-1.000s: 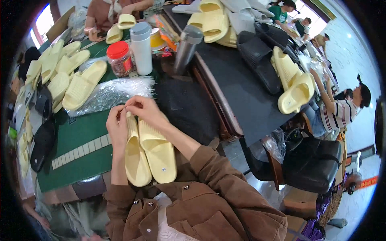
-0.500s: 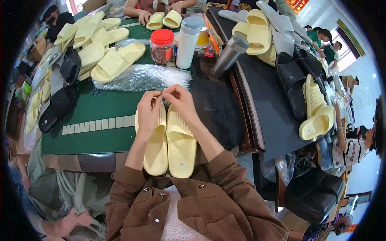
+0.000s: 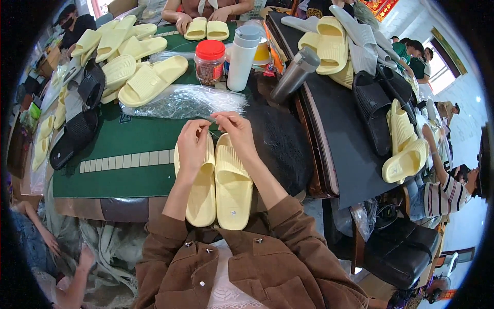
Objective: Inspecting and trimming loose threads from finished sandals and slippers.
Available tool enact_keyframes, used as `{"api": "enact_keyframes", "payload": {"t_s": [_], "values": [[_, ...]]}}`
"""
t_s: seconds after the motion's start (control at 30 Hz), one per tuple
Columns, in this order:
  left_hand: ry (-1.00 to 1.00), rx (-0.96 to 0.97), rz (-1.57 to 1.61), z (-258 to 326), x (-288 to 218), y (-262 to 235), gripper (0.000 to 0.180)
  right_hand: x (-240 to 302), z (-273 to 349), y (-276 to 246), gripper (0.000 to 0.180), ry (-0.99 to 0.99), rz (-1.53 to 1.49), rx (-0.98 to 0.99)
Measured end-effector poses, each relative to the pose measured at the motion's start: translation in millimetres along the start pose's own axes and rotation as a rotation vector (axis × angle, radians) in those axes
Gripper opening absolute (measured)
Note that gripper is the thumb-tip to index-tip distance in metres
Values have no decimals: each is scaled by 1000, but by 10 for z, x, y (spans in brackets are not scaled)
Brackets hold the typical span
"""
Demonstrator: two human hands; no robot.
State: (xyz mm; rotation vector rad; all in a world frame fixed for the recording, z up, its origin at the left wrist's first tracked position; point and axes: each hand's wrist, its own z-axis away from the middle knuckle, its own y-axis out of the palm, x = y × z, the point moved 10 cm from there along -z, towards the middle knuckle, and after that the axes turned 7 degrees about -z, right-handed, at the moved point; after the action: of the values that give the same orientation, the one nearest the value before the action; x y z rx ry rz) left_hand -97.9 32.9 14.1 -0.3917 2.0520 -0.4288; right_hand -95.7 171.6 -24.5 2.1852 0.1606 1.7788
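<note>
A pair of pale yellow slide slippers, the left slipper (image 3: 200, 203) and the right slipper (image 3: 234, 198), lies side by side at the table's near edge, straps away from me. Over their far ends, my left hand (image 3: 191, 147) and my right hand (image 3: 236, 136) are both closed in a pinch. A thin clear plastic strand shows faintly between the fingertips; its ends are hard to make out. Just beyond my hands rests a bundle of clear plastic strands (image 3: 180, 101).
More yellow slippers (image 3: 154, 80) and black slippers (image 3: 77, 134) are heaped at left. A red-lidded jar (image 3: 210, 64), a white bottle (image 3: 243, 62) and a steel flask (image 3: 296, 74) stand beyond the bundle. A dark table (image 3: 355, 172) holds more slippers at right. Other people work around.
My hands have drawn slightly apart at the fingertips, my right hand shifting a little right, so the thin strand between them shows more. The slippers stay in place.
</note>
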Motion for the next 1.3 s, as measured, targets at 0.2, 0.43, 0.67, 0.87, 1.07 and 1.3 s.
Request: {"api": "enact_keyframes", "payload": {"t_s": [0.2, 0.43, 0.67, 0.87, 1.07, 1.3], "values": [[22, 20, -18, 0, -22, 43, 9, 17, -20, 90, 20, -102, 150, 122], [81, 23, -163, 9, -18, 47, 9, 149, 22, 62, 21, -100, 34, 50], [89, 50, -180, 16, 4, 93, 12, 913, 390, 82, 22, -82, -257, 65], [6, 82, -68, 9, 182, 123, 17, 2080, 987, -696, 22, -363, -64, -167], [-17, 104, -97, 4, 145, 178, 16, 2581, 1460, -2125, 21, -539, 138, -655], [-14, 87, -137, 24, 132, 95, 14, 2749, 1091, -2969, 45, -385, 439, -806]]}}
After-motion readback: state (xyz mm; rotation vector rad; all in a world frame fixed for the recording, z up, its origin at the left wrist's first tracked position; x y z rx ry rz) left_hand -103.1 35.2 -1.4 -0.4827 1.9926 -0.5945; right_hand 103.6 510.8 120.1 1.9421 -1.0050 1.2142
